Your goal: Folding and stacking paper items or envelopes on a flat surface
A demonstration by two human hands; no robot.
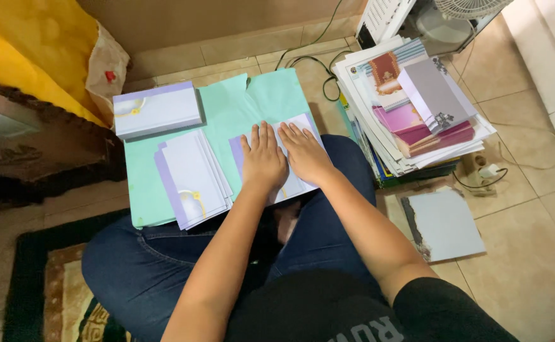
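Here the person sits cross-legged on the floor, both hands pressed flat on a pale lilac card [296, 155] that lies across the near edge of a mint green sheet [227, 111] and partly over the knee in blue jeans [328, 215]. The left hand [263, 158] and the right hand [304, 154] lie side by side, thumbs almost touching, fingers stretched out and pointing away from the body; neither hand is curled round anything, the palms simply bear down on the card. The card's long axis runs away from the person and leans a little to the left at its far end, so its far corners point toward the wall. Just beside the left hand a fanned stack of the same lilac cards [194, 177] lies on the green sheet, tilted the same way, each with a gold curl near its lower end. Beyond that stack rests a closed lilac box [156, 109], its long side running across. To the right stands a tall pile of mixed cards and booklets [410, 107], and a single grey sheet [445, 225] lies on the tiles nearby.
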